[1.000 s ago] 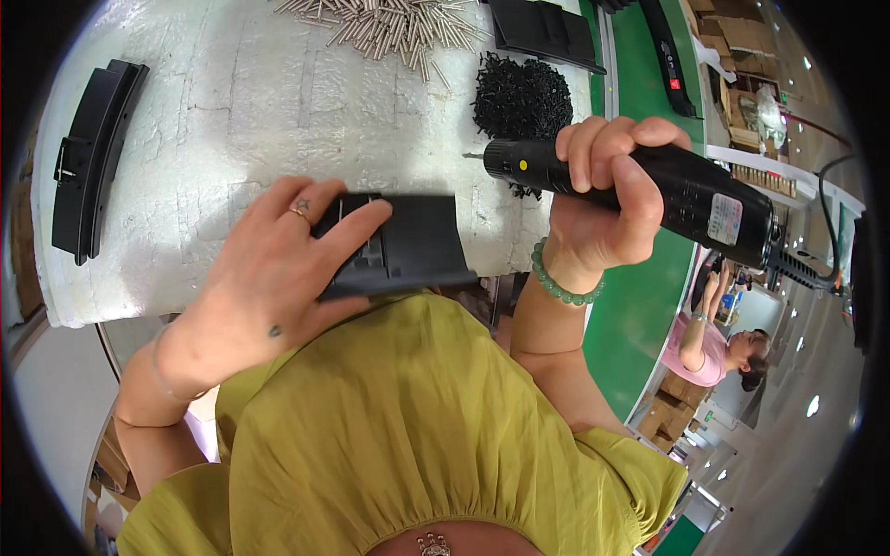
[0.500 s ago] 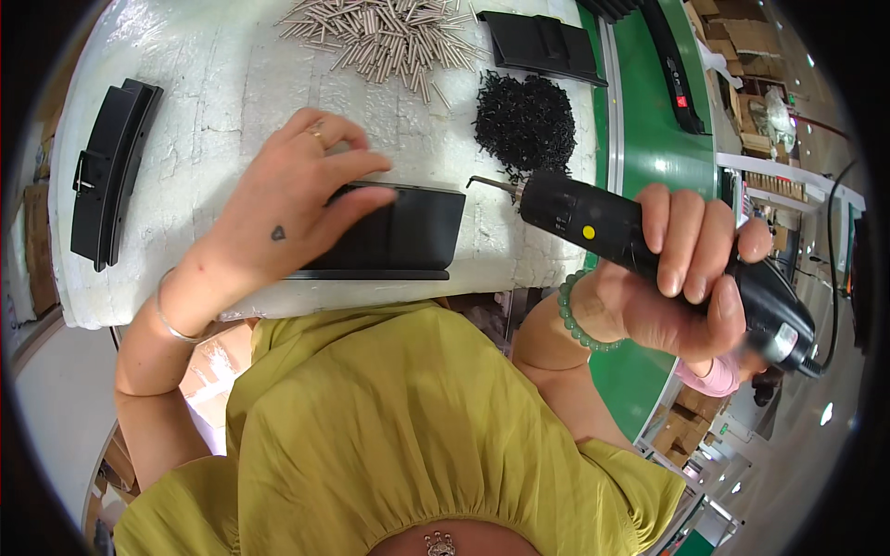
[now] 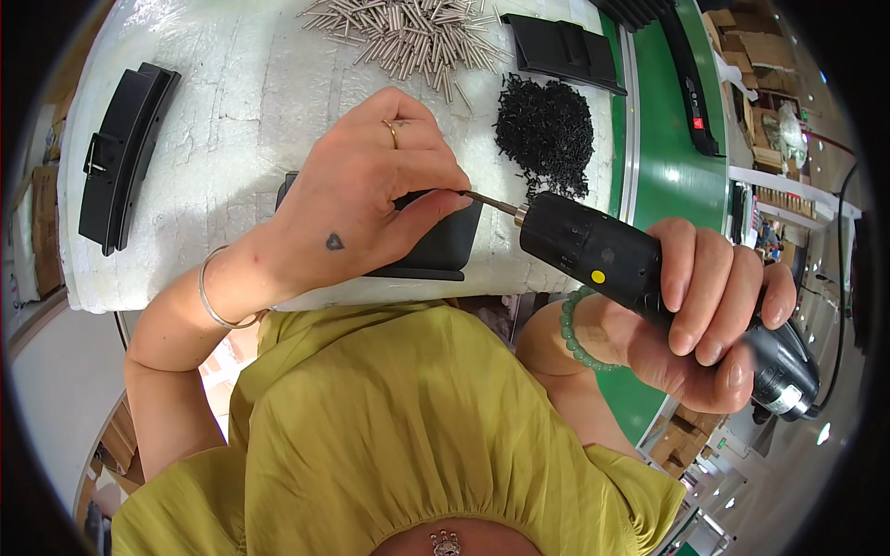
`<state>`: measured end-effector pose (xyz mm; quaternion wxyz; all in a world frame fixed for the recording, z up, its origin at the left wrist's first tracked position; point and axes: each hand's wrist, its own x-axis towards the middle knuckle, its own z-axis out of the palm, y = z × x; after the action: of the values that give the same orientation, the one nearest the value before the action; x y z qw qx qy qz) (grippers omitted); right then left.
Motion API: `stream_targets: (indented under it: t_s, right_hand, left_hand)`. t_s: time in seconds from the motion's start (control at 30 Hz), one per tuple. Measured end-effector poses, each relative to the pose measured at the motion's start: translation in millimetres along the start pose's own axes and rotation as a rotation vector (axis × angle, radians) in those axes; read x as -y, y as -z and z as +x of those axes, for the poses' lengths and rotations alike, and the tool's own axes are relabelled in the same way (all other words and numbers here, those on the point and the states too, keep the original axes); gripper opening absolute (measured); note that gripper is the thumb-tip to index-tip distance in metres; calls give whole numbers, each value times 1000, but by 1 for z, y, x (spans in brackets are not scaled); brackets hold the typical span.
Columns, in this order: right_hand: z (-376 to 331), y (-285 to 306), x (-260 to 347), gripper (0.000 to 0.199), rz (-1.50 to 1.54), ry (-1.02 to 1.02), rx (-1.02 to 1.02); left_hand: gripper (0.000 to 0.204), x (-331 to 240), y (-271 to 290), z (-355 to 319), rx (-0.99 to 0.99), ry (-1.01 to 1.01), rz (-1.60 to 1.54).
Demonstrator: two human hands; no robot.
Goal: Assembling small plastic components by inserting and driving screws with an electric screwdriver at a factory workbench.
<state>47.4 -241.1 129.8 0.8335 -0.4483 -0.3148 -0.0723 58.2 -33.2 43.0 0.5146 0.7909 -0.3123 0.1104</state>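
As the right hand (image 3: 705,310) wraps an electric screwdriver (image 3: 593,250), its bit (image 3: 493,201) reaches the left hand (image 3: 362,190)

The right grip is clamped on the tool's body; the left thumb and index finger are together at the bit's tip, anything between them hidden. Partly covered by the left hand, a black panel (image 3: 443,246) lies on the pale worktop (image 3: 232,111), left of the screwdriver.

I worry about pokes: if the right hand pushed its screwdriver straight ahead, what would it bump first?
Probably the left hand: its fingertips look right at the screwdriver's tip, though depth is unclear.
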Motion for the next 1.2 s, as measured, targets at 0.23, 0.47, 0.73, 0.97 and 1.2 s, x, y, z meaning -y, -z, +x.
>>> stream_targets:
  t_s: [0.23, 0.47, 0.73, 0.97, 1.2]
  right_hand:
    - [-1, -3, 1, 26, -23, -5, 7]
    - [1, -2, 2, 26, -93, -37, 114]
    - [-3, -6, 1, 26, -211, -37, 175]
    - [-6, 12, 2, 27, -256, 5, 78]
    - [-9, 12, 6, 28, -277, -8, 67]
  left_hand:
    - [18, 1, 0, -1, 28, 8, -17]
    - [21, 2, -2, -4, 75, -48, 4]
    - [28, 4, -7, 2, 110, -121, 185]
    - [20, 71, -7, 59, 214, -173, 451]
    - [10, 70, -14, 89, 537, -535, 755]
